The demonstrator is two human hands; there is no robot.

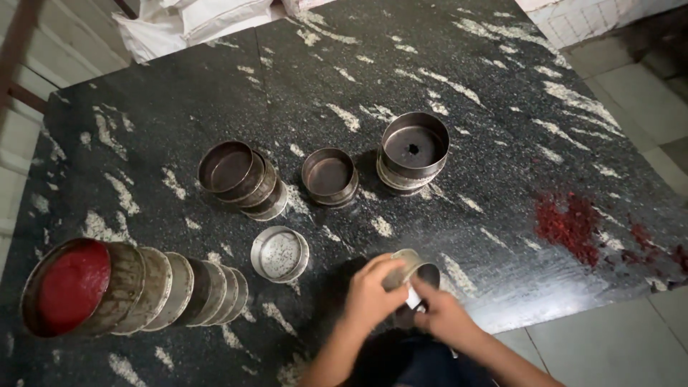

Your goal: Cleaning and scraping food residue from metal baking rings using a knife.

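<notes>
My left hand (370, 292) wraps a small metal tin (410, 269) at the black stone table's (179, 100) near edge; my right hand (441, 315), just beside and below, pinches a white scrap (413, 297) against it.

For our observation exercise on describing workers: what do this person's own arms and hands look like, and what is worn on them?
Both the left hand and the right hand are bare, with no gloves. No rings, watch or bracelet can be made out. The forearms are uncovered as far as the picture's lower edge; no sleeve shows.
</notes>
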